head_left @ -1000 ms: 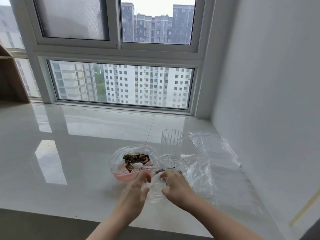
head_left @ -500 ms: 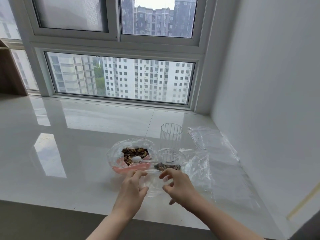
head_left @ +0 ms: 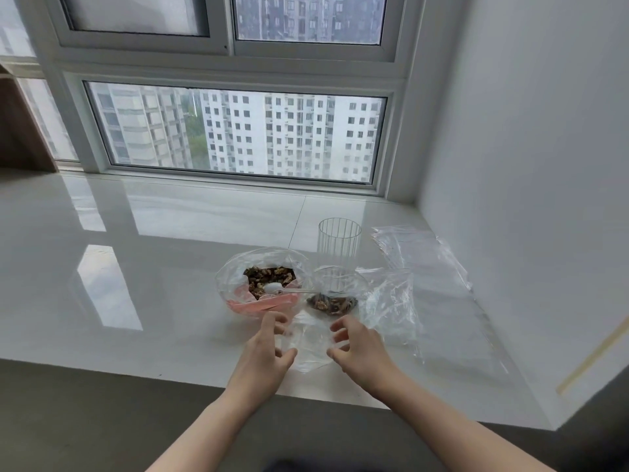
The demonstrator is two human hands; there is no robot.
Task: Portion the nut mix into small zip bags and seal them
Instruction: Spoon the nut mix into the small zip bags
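Two hands at a small zip bag (head_left: 311, 349) on the white table (head_left: 136, 318).
Left hand (head_left: 269, 349) and right hand (head_left: 357, 345) flank it, grip loose, fingers curled, whether pinching unclear; nut mix (head_left: 269, 279) sits in the pink bowl (head_left: 252, 306) behind.

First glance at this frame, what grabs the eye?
The big window full of tower blocks dominates the top. Below it, on the glossy white sill, sits a bag-lined bowl of nut mix, with both hands working a small clear bag just in front.

Clear zip bag (head_left: 311, 342) flat, nuts (head_left: 332, 304) seemingly inside
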